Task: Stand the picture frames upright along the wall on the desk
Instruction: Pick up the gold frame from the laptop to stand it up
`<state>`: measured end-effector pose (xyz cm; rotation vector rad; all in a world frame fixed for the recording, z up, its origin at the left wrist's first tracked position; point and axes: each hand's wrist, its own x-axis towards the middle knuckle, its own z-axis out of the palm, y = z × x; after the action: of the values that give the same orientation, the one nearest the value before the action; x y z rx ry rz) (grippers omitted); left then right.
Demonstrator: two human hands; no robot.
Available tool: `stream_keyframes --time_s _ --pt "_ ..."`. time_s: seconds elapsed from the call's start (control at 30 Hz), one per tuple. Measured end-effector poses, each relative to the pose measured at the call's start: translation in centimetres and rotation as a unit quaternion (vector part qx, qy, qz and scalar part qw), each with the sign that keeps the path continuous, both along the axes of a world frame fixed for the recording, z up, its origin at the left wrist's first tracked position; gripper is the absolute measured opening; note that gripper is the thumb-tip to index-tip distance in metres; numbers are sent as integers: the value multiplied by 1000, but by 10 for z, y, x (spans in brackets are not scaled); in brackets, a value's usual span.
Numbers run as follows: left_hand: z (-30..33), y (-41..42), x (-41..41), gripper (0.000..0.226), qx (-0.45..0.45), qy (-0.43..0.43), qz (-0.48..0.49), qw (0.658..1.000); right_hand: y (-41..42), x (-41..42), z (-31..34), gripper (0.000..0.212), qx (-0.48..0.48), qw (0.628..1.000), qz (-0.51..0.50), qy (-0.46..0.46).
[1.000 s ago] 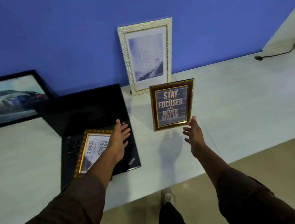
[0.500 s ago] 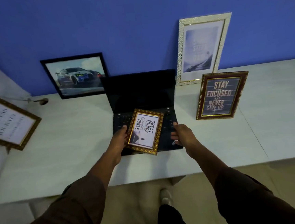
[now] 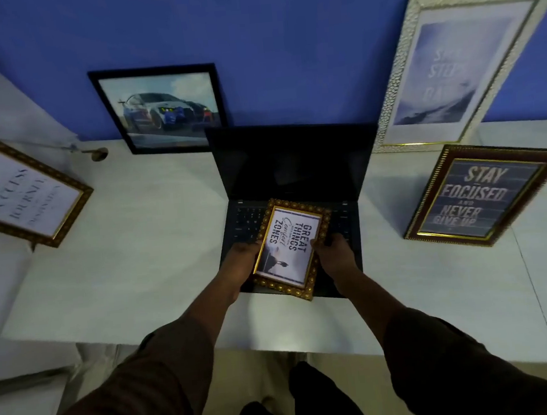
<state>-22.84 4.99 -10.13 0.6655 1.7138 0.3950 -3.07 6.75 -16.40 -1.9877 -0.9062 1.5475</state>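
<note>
A small gold ornate frame [image 3: 289, 248] reading "Great things... zones" lies over the keyboard of an open black laptop [image 3: 291, 186]. My left hand [image 3: 242, 259] grips its left edge and my right hand [image 3: 332, 251] grips its right edge. A black frame with a car picture [image 3: 161, 109] and a tall silver frame [image 3: 458, 65] lean upright against the blue wall. A dark red "Stay focused" frame [image 3: 482, 194] stands in front of the silver one. A gold "Success" frame [image 3: 23, 193] stands at the far left.
The white desk [image 3: 137, 252] runs along the blue wall, its front edge just below my forearms. A small round knob or plug [image 3: 97, 154] lies near the wall left of the car frame. Tan floor and my feet show under the desk edge.
My right hand left the "Stay focused" frame standing and came to the small gold frame. Both hands now hold it over the laptop. The view has swung left and closer.
</note>
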Motion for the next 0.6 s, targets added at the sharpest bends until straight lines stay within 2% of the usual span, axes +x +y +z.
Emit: stream_keyframes --time_s 0.1,0.2,0.3,0.5,0.6 --pt "2 2 3 39 -24 -19 31 999 7 -4 8 32 17 999 16 41" --pt "10 4 -5 34 -7 -21 80 997 22 -3 18 30 55 995 65 61" --pt "16 9 -27 54 9 -3 135 991 43 -5 33 29 92 985 125 81" --pt "48 16 -82 55 98 22 231 968 82 -45 82 26 124 940 301 100" --pt "64 16 -110 44 141 23 201 969 99 -71 103 26 141 900 401 99"
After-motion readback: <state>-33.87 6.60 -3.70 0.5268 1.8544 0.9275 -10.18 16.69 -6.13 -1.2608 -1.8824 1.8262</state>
